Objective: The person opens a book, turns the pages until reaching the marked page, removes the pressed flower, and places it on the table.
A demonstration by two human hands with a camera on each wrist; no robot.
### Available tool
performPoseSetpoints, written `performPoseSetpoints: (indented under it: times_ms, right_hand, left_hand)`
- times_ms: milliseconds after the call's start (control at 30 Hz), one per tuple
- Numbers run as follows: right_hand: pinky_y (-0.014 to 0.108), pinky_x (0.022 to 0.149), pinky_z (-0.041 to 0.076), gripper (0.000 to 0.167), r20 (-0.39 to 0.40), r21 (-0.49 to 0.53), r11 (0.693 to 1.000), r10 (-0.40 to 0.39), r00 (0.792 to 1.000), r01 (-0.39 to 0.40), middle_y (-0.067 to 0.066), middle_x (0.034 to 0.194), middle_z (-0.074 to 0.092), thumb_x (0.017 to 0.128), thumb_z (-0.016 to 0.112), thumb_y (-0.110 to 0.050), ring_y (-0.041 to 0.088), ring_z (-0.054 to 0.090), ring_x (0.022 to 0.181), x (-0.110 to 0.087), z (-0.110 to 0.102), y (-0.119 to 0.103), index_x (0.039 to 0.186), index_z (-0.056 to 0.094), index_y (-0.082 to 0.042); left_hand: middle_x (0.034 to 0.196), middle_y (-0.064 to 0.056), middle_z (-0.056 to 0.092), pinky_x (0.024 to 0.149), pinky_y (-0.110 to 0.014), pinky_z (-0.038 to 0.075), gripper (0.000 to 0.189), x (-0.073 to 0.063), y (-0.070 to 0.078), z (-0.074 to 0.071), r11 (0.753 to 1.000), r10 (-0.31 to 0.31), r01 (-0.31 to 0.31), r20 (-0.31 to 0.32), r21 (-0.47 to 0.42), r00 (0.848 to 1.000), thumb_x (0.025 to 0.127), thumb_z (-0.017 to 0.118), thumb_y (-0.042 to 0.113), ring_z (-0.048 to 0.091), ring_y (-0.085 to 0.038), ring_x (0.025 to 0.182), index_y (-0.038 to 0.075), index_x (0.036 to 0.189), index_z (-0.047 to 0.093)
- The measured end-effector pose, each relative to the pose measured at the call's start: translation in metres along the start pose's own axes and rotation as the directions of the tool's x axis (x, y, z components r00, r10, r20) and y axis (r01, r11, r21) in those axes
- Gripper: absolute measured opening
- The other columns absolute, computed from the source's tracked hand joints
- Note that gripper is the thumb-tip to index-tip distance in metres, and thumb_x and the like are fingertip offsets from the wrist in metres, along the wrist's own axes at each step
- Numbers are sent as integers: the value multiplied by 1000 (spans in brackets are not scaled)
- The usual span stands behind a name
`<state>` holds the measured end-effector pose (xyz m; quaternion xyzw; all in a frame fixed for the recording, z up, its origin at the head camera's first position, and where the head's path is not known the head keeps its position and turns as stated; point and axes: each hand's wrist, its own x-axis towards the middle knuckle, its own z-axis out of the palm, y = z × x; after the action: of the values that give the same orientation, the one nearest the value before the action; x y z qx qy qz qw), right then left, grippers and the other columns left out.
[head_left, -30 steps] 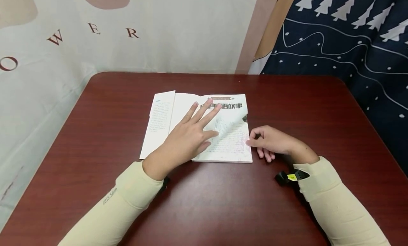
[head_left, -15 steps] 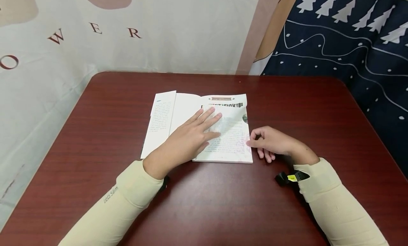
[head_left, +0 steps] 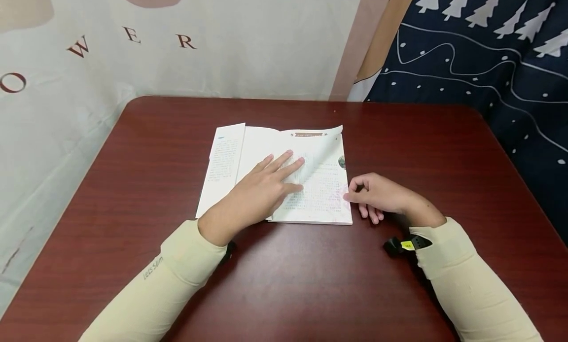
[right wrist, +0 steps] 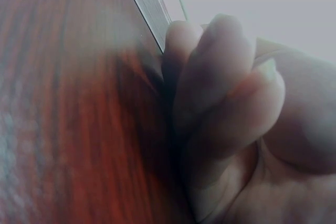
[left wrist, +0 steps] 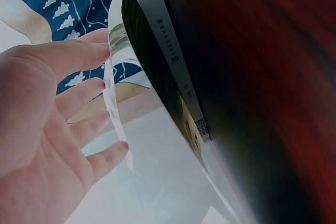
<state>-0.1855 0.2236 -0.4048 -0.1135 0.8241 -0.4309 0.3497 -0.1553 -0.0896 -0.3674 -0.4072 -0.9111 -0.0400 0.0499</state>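
Observation:
An open book point(head_left: 319, 209) with white printed pages lies on the table. My left hand point(head_left: 262, 189) reaches over its middle, fingers spread and fairly straight, fingertips on the right-hand page. That page point(head_left: 330, 141) bends up, its upper right corner curling. In the left wrist view, the left hand's fingers point(left wrist: 113, 156) touch the raised page, with the book's spine point(left wrist: 173, 59) beside it. My right hand point(head_left: 383, 194) holds the book's right edge near the lower corner, thumb at the page margin and index finger bent. The right wrist view shows its curled fingers point(right wrist: 220, 77) beside the page block.
The dark red wooden table point(head_left: 301, 292) extends around the book on all sides. Behind it hang a pale curtain point(head_left: 257, 46) with letters and a navy cloth point(head_left: 466, 71) with white trees. A folded flap point(head_left: 225, 154) with small print lies at the book's left.
The right-hand page has curled over further, and its large heading is no longer visible. My left fingertips have drawn slightly toward me. The right hand has stayed at the book's edge.

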Motion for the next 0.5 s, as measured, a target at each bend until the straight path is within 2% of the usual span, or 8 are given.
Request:
performPoseSetpoints:
  times_ms: [133,500]
  right_hand:
    - [28,37,45,28,3,2,1000,4,1000,-4,9,55,61,98,64,-26,17,53,36,1,1,0,92,56,-1]
    - [29,38,46,28,2,-5,1000,5,1000,-5,10,55,61,98,65,-27,17,53,36,0,-1,-3,93,56,-1]
  left_hand:
    - [159,-9,41,120,-56,29,34,-1,-1,0,1000,-10,10,-6,-7,1000,93,64,8,28,-33,152,22,123,73]
    - [160,-11,39,118,-57,31,38,-1,-6,-1,996,-60,63,38,-62,997,94,62,7,28,-34,152,20,128,70]
